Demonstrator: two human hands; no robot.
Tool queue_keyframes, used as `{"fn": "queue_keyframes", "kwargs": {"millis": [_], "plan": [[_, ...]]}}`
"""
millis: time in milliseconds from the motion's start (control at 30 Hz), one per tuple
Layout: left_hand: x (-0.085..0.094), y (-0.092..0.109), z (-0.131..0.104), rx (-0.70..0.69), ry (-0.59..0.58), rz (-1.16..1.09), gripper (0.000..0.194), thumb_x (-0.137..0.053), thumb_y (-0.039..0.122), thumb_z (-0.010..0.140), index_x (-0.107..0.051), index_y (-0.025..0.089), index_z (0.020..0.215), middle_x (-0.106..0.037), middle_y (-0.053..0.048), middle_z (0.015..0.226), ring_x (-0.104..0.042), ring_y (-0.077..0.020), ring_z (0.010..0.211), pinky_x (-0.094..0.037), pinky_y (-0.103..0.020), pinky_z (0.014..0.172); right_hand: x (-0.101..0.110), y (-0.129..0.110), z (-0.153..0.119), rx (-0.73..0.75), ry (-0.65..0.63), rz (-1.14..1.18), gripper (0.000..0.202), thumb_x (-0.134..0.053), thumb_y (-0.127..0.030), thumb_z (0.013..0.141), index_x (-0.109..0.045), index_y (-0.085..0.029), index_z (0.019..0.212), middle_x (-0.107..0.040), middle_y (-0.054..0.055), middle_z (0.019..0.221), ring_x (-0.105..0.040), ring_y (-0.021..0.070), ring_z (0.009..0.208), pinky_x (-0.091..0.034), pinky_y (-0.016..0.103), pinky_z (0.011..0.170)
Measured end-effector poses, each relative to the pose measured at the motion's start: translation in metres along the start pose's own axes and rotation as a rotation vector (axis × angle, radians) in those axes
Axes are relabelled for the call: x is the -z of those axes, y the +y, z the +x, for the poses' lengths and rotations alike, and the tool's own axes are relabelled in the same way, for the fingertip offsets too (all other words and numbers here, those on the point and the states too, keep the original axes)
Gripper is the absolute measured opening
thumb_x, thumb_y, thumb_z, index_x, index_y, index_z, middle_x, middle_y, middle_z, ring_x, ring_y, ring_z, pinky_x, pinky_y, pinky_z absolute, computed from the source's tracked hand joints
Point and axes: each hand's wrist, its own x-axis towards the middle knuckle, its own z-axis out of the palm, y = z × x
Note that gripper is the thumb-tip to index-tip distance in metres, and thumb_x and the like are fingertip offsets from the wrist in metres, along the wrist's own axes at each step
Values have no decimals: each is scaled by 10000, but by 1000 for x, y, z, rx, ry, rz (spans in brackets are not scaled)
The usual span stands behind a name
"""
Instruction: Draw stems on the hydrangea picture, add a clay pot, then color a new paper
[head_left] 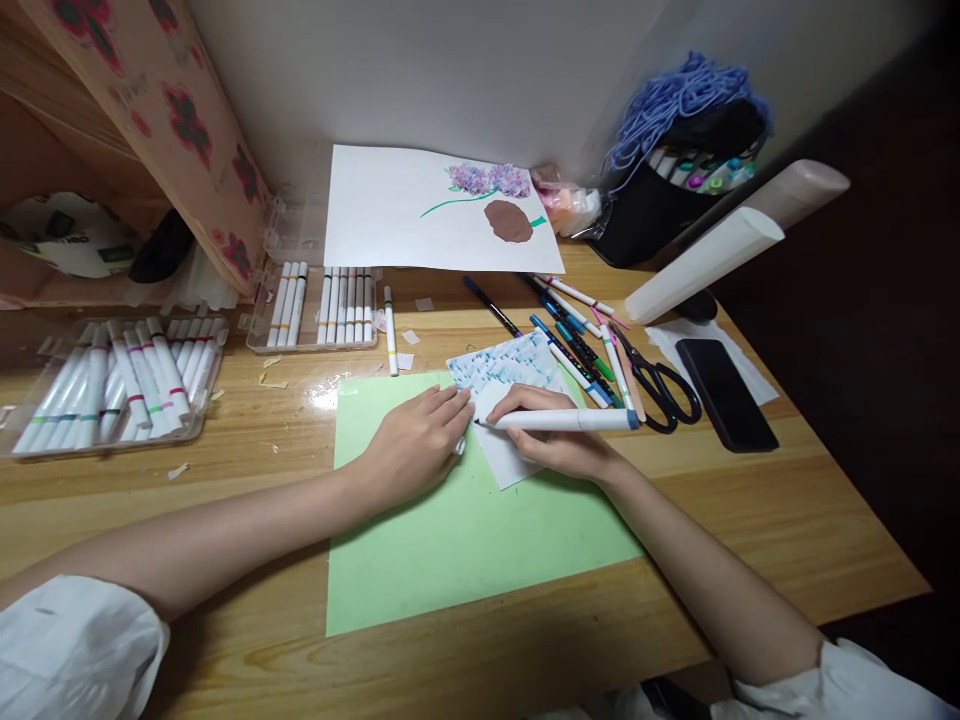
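Observation:
My right hand (551,435) grips a white marker (577,420) with a blue end, slanted nearly flat. Its dark tip is at a white piece of paper (510,465), whose upper part carries blue marker strokes (514,362). Resting palm down at the left edge of that piece, my left hand (416,445) has its fingers together and curled. A small white end, which looks like a marker cap (460,446), pokes out beneath them; the rest is hidden. Both hands lie over a green sheet (450,560) on the wooden table.
Several pens (577,345), black scissors (652,385) and a phone (727,395) lie at the right. Marker cases (187,432) stand at the left. Behind are a flower picture (390,210), a paper roll (705,262) and a black pen holder (637,215). Paper scraps (274,383) dot the table.

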Motion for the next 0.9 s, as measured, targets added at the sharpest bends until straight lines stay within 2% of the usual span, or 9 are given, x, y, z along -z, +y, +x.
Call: {"fn": "queue_keyframes", "kwargs": {"millis": [67,200,300,433,533,667,767,900], "plan": [[-1,2,-1,-12,-3,27,367,-450,65,793,-599,23,1126,-626,-163,1175,-600,-270,1077,-509,-400,920,2,1,-1,5,-33,28,171,-523,-123,775,-630,-187,891,-635,25,847,-579,158,780,-427,262,705],[-1,5,-2,-33,3,68,365,-417,53,813,-601,3,1124,-620,-186,1173,-603,-276,1074,-519,-400,900,5,1,-2,30,-25,15,186,-523,-122,777,-629,-180,918,-626,33,871,-572,161,807,-420,269,743],[-1,4,-1,-45,18,84,365,-395,53,824,-606,9,1118,-627,-190,1158,-605,-272,1073,-504,-422,921,7,0,-3,32,-111,26,170,-531,-123,772,-626,-178,901,-631,28,847,-573,155,767,-421,257,712],[-2,4,-1,-57,23,91,368,-382,55,828,-608,5,1115,-626,-199,1155,-603,-273,1077,-483,-439,948,11,-1,-5,30,-123,44,161,-523,-147,787,-625,-171,909,-641,40,862,-578,161,779,-426,259,713],[-2,4,-2,-53,5,83,374,-375,53,832,-599,8,1128,-614,-206,1172,-592,-271,1097,-473,-447,960,13,-1,-6,59,-191,66,136,-530,-162,783,-624,-166,880,-648,40,835,-583,163,761,-431,260,708],[-2,4,-2,-51,6,80,377,-365,42,832,-593,1,1129,-610,-214,1174,-590,-272,1101,-472,-450,959,14,-1,-8,64,-193,61,146,-527,-152,773,-621,-162,885,-651,43,840,-586,163,765,-434,261,713],[-2,5,-1,-60,8,93,377,-347,44,842,-597,-2,1120,-613,-217,1167,-594,-275,1092,-481,-454,945,15,0,-9,66,-269,98,129,-529,-164,765,-621,-162,854,-651,38,812,-588,159,736,-439,257,692],[-2,5,0,-69,13,105,372,-347,46,846,-603,-13,1109,-620,-218,1153,-601,-282,1077,-487,-450,936,16,2,-10,61,-265,100,139,-531,-160,761,-623,-165,865,-656,41,830,-592,163,756,-445,265,716]]}}
